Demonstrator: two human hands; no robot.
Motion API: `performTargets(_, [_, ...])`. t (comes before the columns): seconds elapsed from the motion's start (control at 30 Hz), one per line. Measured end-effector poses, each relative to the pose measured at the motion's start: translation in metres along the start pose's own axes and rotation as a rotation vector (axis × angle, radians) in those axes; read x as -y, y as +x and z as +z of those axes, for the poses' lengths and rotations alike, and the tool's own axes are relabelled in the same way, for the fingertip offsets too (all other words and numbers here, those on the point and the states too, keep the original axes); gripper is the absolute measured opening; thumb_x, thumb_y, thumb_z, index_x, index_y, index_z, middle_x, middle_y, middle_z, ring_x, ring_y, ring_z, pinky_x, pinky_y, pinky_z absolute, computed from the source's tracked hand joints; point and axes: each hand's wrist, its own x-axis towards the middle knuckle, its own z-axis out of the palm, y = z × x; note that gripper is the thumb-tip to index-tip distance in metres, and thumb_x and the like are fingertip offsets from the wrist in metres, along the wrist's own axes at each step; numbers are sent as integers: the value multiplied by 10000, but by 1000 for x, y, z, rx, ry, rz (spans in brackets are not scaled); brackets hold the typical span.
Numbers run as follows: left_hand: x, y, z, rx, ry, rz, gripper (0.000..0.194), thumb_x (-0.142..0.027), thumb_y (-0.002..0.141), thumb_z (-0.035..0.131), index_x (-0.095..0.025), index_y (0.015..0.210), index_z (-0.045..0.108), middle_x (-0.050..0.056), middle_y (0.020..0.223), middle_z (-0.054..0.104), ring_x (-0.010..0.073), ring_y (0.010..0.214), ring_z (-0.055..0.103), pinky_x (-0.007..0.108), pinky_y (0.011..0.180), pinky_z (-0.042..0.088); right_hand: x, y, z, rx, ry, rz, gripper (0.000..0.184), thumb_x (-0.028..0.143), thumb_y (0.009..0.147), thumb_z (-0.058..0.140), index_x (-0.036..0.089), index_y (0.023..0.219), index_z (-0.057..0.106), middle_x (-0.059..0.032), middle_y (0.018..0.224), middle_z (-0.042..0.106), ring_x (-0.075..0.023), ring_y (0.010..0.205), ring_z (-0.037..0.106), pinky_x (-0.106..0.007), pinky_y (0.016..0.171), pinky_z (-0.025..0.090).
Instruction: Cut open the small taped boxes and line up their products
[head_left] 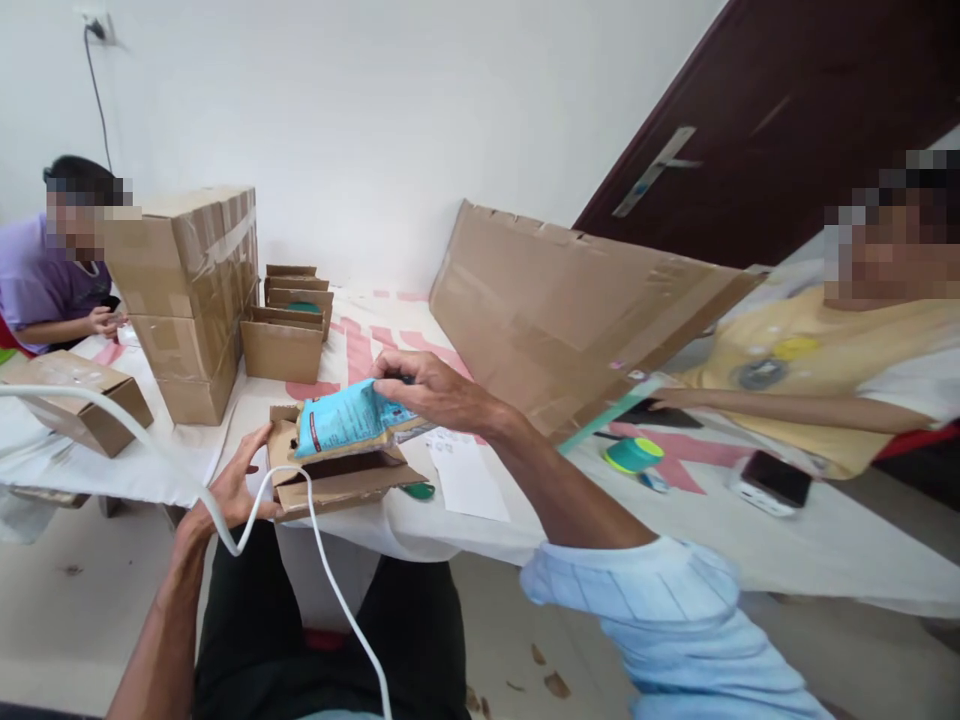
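My right hand [431, 388] pinches the top of a blue snack-style bag [337, 418], its lower part a yellowish tan. The bag is tilted over the opening of a small cardboard box [337, 492] at the table's front edge; whether it touches the inside I cannot tell. My left hand [238, 487] is at the box's left end, thumb and fingers spread around it and steadying it. A white cable [319, 540] crosses in front of the box and partly hides it. A green round thing [418, 491] shows just right of the box.
Stacked taped cartons [202, 300] stand at the left, with open boxes [283, 345] beside them. A large cardboard sheet [570, 310] leans at the back right. A green tape roll [634, 455], a white paper [469, 480] and a phone [776, 480] lie rightward. Two people sit at the sides.
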Motion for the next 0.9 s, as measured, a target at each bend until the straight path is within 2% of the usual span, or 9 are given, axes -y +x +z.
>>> performTargets(0.07, [-11, 4, -20, 39, 5, 7, 927, -416, 743, 947, -348, 1589, 572, 159, 1718, 438, 450, 1563, 453, 572, 1122, 565, 2, 1, -8, -44, 90, 30, 191, 392, 876, 623, 216, 809, 592, 42, 718, 493, -116, 650, 425, -263, 601, 349])
performTargets(0.17, [-38, 24, -46, -136, -61, 66, 626, -437, 881, 847, -301, 1471, 687, 153, 1663, 523, 414, 1554, 479, 551, 1162, 535, 2, 5, -13, -104, 217, 89, 234, 435, 843, 684, 218, 825, 600, 56, 680, 484, -102, 612, 416, -241, 565, 337])
performTargets(0.23, [-60, 44, -55, -171, -100, 129, 718, -430, 856, 879, -302, 1522, 642, 151, 1650, 546, 409, 1554, 482, 540, 1169, 530, -2, 12, -10, -111, 293, 120, 266, 450, 811, 725, 213, 826, 605, 66, 659, 489, -93, 592, 410, -228, 545, 331])
performTargets(0.3, [-81, 65, -56, -77, -96, 199, 875, -413, 778, 947, -319, 1572, 592, 140, 1655, 548, 406, 1539, 501, 538, 1183, 517, -8, 23, -4, -105, 367, 137, 306, 468, 771, 764, 207, 823, 613, 72, 648, 503, -88, 574, 408, -220, 528, 328])
performTargets(0.4, [-96, 92, -48, 18, -69, 251, 754, -415, 762, 957, -259, 1455, 706, 134, 1519, 668, 366, 1406, 622, 503, 1179, 515, -21, 41, 4, -121, 475, 153, 362, 505, 733, 811, 200, 803, 627, 56, 661, 565, -97, 585, 461, -227, 538, 373])
performTargets(0.5, [-91, 112, -40, -98, -132, 196, 449, -490, 819, 895, -174, 1131, 829, 107, 1140, 804, 286, 1053, 745, 408, 963, 607, -36, 51, 7, -137, 583, 145, 434, 598, 805, 788, 180, 876, 692, -34, 853, 733, -156, 778, 649, -258, 683, 510])
performTargets(0.67, [-70, 137, -35, -442, -211, 25, 491, -616, 713, 915, -166, 749, 722, -2, 657, 656, 146, 603, 585, 262, 556, 496, -64, 52, 13, -75, 731, 90, 670, 699, 789, 820, 197, 1221, 718, -106, 1199, 784, -219, 1005, 731, -324, 830, 600])
performTargets(0.77, [-65, 150, -32, -449, -221, -31, 539, -673, 704, 892, -179, 743, 679, -38, 581, 568, 109, 499, 491, 242, 464, 433, -83, 59, 23, -164, 718, 86, 684, 563, 693, 941, 227, 1249, 725, -66, 1184, 786, -205, 988, 734, -302, 811, 616])
performTargets(0.9, [-62, 162, -30, -341, -241, -108, 557, -590, 577, 986, -168, 819, 715, -33, 646, 618, 102, 542, 525, 229, 489, 465, -112, 75, 34, -312, 696, 220, 493, 466, 678, 949, 171, 1027, 762, -48, 966, 787, -166, 831, 713, -270, 731, 597])
